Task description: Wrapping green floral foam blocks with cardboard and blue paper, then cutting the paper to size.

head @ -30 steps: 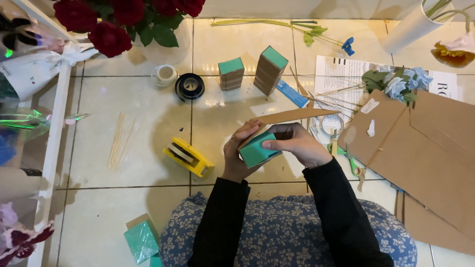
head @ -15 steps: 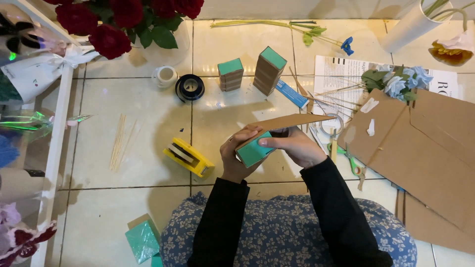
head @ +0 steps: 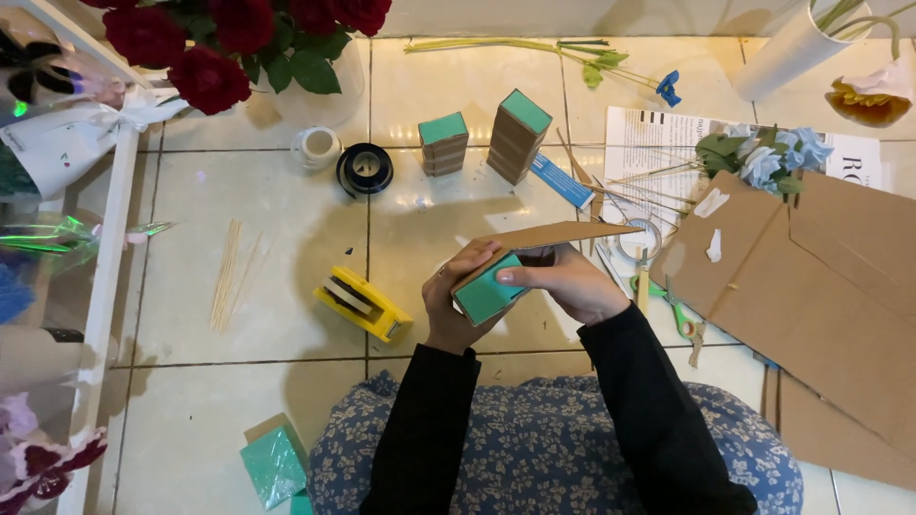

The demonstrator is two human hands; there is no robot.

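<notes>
Both hands lift the green block (head: 485,294) off the floor: left hand (head: 458,305) cups it, right hand (head: 563,284) pinches its edge under the cardboard strip (head: 558,236); tape dispenser (head: 364,303) left, scissors (head: 668,300) right, bare tiles ahead

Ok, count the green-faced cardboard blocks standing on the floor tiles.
2. The shorter block stands beside the taller block, both past the hands; the left hand and right hand hold a similar third piece.

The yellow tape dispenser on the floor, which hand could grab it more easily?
Probably the left hand. The yellow tape dispenser lies on the tiles just to its left, while the right hand sits on the far side of the green block both hands hold.
</notes>
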